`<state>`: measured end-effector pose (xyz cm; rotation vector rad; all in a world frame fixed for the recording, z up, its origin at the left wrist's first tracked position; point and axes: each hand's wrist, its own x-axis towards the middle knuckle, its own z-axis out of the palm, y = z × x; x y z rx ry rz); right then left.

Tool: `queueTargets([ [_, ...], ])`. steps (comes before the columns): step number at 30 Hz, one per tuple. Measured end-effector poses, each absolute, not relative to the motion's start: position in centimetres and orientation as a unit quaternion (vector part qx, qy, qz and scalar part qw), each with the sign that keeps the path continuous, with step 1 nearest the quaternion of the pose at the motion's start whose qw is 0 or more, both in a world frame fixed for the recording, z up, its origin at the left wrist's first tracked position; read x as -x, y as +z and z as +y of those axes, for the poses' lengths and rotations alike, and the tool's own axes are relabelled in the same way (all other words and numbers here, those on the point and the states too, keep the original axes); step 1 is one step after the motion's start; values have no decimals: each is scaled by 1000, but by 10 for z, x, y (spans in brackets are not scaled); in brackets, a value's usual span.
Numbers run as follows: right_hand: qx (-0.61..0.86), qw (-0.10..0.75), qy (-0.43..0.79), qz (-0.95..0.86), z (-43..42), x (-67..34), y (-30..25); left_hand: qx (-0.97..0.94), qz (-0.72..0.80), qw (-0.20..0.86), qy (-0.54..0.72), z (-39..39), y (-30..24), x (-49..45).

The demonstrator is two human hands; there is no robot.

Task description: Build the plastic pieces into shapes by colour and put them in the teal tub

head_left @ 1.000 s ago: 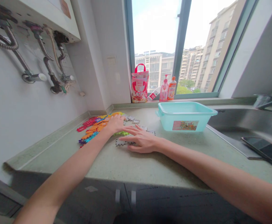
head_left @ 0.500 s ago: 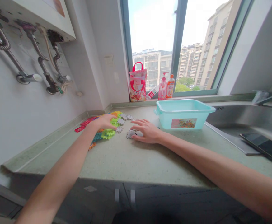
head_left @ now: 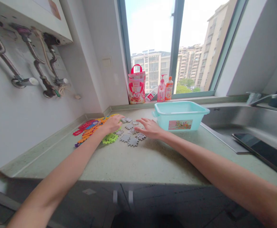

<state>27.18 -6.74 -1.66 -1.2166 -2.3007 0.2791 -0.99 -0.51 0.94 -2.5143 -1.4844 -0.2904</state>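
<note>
My left hand (head_left: 114, 123) reaches over the green interlocking plastic pieces (head_left: 110, 138), its fingers stretched toward several grey interlocking pieces (head_left: 133, 141). Part of the green group is hidden beneath it. To the right, my right hand (head_left: 150, 128) rests at the edge of the grey group, fingers apart and pointing left, with the thumb over a grey piece. Nothing shows in its grasp. Left of my left forearm lie orange pieces (head_left: 87, 135) and red pieces (head_left: 81, 126), with some blue and purple ones among them.
A turquoise plastic tub (head_left: 181, 109) stands right of my right hand. Beyond it is a steel sink (head_left: 238, 118), with a black phone (head_left: 259, 152) at its near edge. A red-handled bag (head_left: 137, 88) and bottles (head_left: 161, 90) line the windowsill.
My left hand has moved right toward the grey pieces, uncovering orange and blue ones. My right hand has drawn back slightly, and more grey pieces show between the hands. The view has shifted slightly right.
</note>
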Motion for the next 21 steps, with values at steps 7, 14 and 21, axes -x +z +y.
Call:
queueTargets([
  [7, 472, 171, 116, -857, -70, -275, -27, 806, -590, 44, 29, 20, 20, -25],
  [14, 448, 243, 122, -852, -52, -279, -34, 860, -510, 7, -34, -13, 5, -34],
  [21, 460, 211, 97, -857, -52, -281, -38, 846, -529, 17, -66, -18, -7, -3],
])
